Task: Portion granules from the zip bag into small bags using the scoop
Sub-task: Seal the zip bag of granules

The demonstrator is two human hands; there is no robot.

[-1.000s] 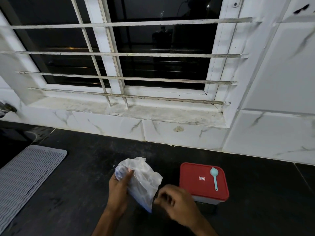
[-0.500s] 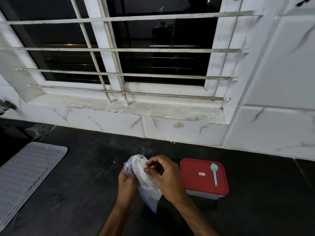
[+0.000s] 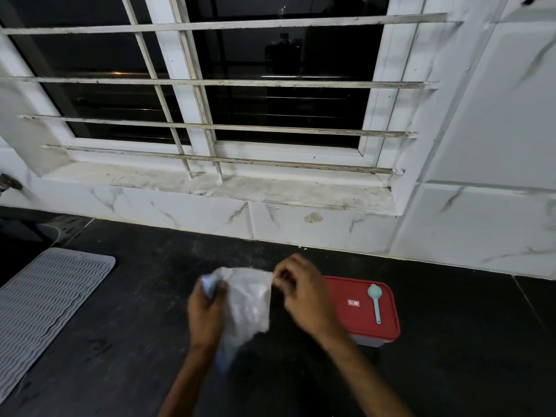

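Zip bag (image 3: 249,299) gripped by left hand (image 3: 207,314), apparently pinched by right hand (image 3: 304,296), beside red-lidded box (image 3: 356,322) bearing scoop (image 3: 375,299).

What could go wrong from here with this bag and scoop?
The left hand grips and the right hand pinches the crumpled translucent plastic bag at its top; if it opens suddenly, the contents could spill on the black counter. The small pale-blue plastic scoop lies loose on the red container lid beside the right forearm; a bump could knock it off.
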